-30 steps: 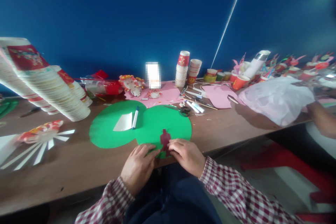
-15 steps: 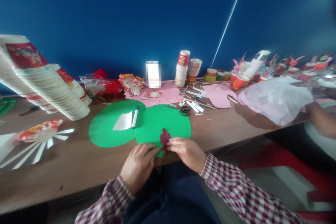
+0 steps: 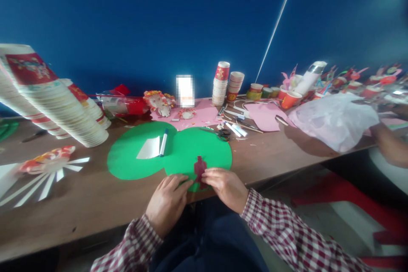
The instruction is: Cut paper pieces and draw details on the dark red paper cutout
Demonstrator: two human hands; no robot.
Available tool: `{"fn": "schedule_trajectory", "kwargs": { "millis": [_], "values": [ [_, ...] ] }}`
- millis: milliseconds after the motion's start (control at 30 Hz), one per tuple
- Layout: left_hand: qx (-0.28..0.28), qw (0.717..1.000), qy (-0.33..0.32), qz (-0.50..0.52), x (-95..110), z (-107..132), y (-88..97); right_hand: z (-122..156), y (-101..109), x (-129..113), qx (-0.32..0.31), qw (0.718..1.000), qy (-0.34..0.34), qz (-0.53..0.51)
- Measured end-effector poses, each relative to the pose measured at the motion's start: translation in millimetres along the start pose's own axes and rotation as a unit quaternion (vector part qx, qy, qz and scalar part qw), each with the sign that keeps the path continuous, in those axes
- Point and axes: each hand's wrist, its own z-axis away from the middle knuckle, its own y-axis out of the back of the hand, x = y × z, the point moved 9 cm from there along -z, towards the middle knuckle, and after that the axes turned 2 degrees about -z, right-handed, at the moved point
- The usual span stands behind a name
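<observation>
A dark red paper cutout [image 3: 199,168], shaped like a small figure, lies on the right lobe of the green paper [image 3: 181,146]. From the right, the fingertips of my right hand [image 3: 226,187] are closed on its edge and hide part of it. My left hand [image 3: 168,197] rests with its fingers stretched out over the paper's near edge, left of the cutout. Farther up the green sheet are a capped marker [image 3: 164,143] and a piece of white paper [image 3: 148,147]. Black-handled scissors [image 3: 223,134] lie across its far right edge.
Tall stacks of paper cups [image 3: 72,112] lean at the left, near a cup cut into strips [image 3: 54,165]. Pink paper [image 3: 204,112] and more cups [image 3: 219,87] stand along the wall. At right, another person's arm [image 3: 390,142] reaches beside a translucent plastic bag [image 3: 334,121].
Almost nothing differs. My right hand has shifted very slightly to the left against the cutout; my left hand stays in place.
</observation>
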Motion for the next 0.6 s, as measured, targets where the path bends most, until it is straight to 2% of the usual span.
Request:
{"fn": "schedule_trajectory", "kwargs": {
  "millis": [600],
  "values": [
    [0.002, 1.000, 0.001, -0.006, -0.1, -0.1, -0.7, -1.7, 3.9, -1.8, -0.003, 1.000, -0.008, -0.005]
  ]
}}
